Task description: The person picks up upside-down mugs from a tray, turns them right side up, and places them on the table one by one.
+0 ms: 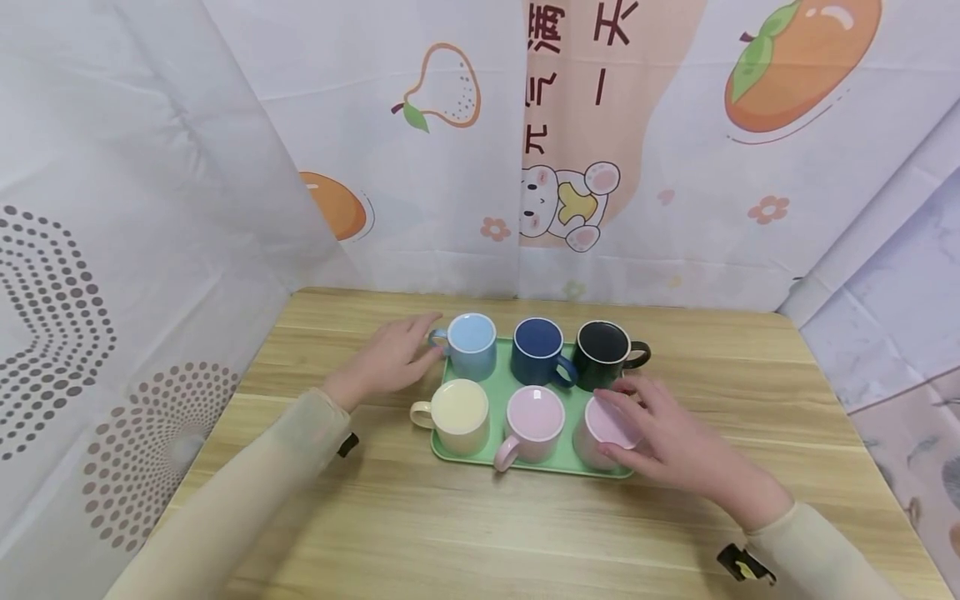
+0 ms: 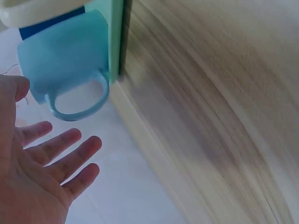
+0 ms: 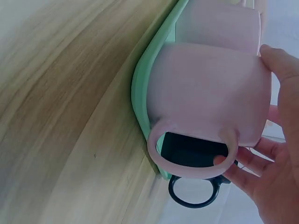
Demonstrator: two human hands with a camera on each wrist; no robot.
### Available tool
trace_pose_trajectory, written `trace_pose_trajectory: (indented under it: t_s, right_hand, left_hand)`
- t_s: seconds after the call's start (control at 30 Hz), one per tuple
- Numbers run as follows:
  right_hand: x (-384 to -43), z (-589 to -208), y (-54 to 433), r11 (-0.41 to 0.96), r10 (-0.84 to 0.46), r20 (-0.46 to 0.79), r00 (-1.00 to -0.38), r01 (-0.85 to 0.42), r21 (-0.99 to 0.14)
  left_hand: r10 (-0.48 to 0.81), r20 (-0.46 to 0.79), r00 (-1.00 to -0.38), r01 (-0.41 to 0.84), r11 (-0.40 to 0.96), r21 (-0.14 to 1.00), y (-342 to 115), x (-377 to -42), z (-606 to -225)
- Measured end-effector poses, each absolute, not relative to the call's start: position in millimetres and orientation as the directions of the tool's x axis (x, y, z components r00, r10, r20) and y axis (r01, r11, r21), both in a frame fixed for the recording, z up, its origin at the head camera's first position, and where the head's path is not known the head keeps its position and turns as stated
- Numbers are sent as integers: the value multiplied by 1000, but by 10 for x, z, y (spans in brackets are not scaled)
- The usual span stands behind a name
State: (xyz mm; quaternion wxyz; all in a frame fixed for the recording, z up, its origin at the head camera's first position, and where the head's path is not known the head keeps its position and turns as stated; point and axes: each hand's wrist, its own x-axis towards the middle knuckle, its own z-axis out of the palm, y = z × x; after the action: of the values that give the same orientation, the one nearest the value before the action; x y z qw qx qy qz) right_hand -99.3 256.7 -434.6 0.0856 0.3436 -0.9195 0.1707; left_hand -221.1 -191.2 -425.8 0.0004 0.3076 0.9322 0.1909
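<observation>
A pale green tray (image 3: 141, 86) carries several mugs in two rows. In its back row are a light blue mug (image 1: 473, 362), a navy mug (image 1: 529, 367) and a black mug (image 1: 590, 372). The front row has a cream mug (image 1: 467, 437), a pink mug (image 1: 538, 448) and a second pink mug (image 3: 205, 88) at the right end. My right hand (image 1: 663, 437) holds this right-end mug near its top, thumb at the rim, fingers round the handle side. My left hand (image 1: 390, 357), fingers spread, is beside the light blue mug's handle (image 2: 79, 114), palm toward it.
The tray sits on a wooden table (image 1: 480, 533). Printed white curtains (image 1: 420, 183) hang behind the table and along its left side. The black mug's handle (image 1: 639, 354) sticks out past the tray's right edge, close to my right hand.
</observation>
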Motion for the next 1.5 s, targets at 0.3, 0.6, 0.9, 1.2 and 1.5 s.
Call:
trace_pose_trajectory:
  t_s: [0.3,0.6,0.9,1.2,1.5]
  right_hand:
    - [-1016,-4258,2522,684,-623,276,-732,-681,-261]
    - [-1010,-4192,2505,705,-610,229,-758,-652,-279]
    - [-1023,-4161,2471,715,-600,208,-772,-634,-294]
    - [-1003,-4100,2451,729,-579,169,-798,-599,-332]
    - [-1013,-4070,2439,732,-568,154,-809,-581,-355]
  left_hand:
    - [595,136,-792,605,739,295,-1873,-2301,-4293]
    - [591,157,-791,610,740,284,-1820,-2405,-4343]
    - [595,241,-766,642,715,276,-1776,-2404,-4396]
    - [422,200,-884,467,779,419,-1692,-2366,-4259]
    - [256,293,-921,389,649,654,-1664,-2332,-4038]
